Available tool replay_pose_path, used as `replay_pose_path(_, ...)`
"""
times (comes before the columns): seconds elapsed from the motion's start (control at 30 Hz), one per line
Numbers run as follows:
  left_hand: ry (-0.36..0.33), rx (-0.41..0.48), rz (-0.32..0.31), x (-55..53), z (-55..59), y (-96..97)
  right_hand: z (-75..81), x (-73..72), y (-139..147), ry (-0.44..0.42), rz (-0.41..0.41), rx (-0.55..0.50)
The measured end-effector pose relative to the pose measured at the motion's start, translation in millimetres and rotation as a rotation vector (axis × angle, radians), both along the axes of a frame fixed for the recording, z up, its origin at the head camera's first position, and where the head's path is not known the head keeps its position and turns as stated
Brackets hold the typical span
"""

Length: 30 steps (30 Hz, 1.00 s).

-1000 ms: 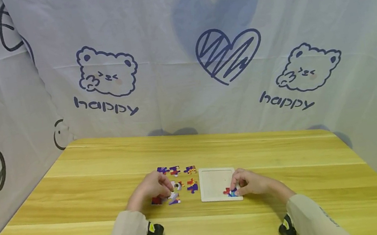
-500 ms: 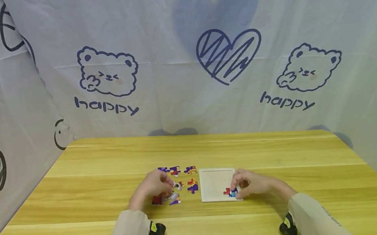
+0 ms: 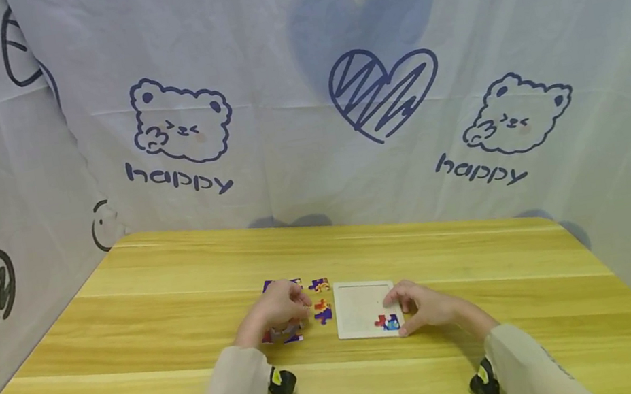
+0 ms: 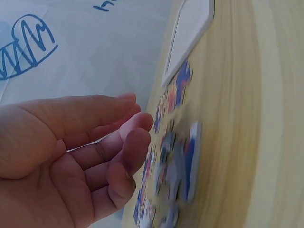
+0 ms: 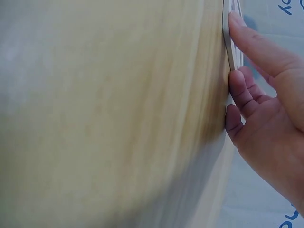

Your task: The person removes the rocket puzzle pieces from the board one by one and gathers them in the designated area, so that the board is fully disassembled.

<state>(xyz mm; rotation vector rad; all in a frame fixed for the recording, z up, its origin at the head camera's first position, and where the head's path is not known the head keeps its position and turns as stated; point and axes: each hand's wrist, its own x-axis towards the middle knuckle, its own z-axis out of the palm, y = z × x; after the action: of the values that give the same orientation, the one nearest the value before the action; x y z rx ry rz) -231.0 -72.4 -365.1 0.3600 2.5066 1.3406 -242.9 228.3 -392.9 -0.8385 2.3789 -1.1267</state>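
Observation:
In the head view my left hand (image 3: 282,302) is over the loose jigsaw pieces (image 3: 323,311), its fingers loosely bent. The left wrist view shows the same hand (image 4: 102,152) with thumb and fingertips near each other and no piece visible between them. My right hand (image 3: 425,303) holds the right edge of the pale puzzle tray (image 3: 368,334), thumb at its near corner and fingers along its side. Two joined pieces (image 3: 387,322), red and blue, lie in the tray's near right corner. In the right wrist view the thumb rests on the tray rim (image 5: 228,35).
More jigsaw pieces (image 4: 175,175) lie below the left hand, partly hidden by it in the head view. A purple and orange piece (image 3: 320,284) is just left of the tray. The wooden table (image 3: 345,385) meets a printed cloth (image 3: 285,160) behind.
My left hand has moved to the right over the pieces, covering some in the middle. The right hand's fingers have eased off the blue piece toward the tray's edge.

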Motion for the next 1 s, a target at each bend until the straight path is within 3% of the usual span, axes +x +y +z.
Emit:
replay_pose_path(0.23, 0.019, 0.029, -0.063, -3.4, -1.2, 18.6, -3.1, -2.4, 0, -0.026, -0.052, 0.009)
replay_pose_path(0.4, 0.049, 0.008, -0.105, -4.5, -3.7, 28.5, -3.8, -4.6, -1, -0.018, -0.043, 0.007)
replay_pose_path(0.57, 0.023, 0.045, -0.123, -4.4, -4.4, 39.5, -3.2, -5.2, -1, -0.012, -0.046, 0.02)
replay_pose_path(0.73, 0.037, 0.011, -0.155, -4.4, -4.1, 51.7, -2.3, -5.1, -1, -0.016, -0.062, 0.036)
replay_pose_path(1.0, 0.017, 0.046, -0.184, -3.9, -11.2, 69.2, 1.3, -3.1, -1, -0.02, -0.059, 0.033)
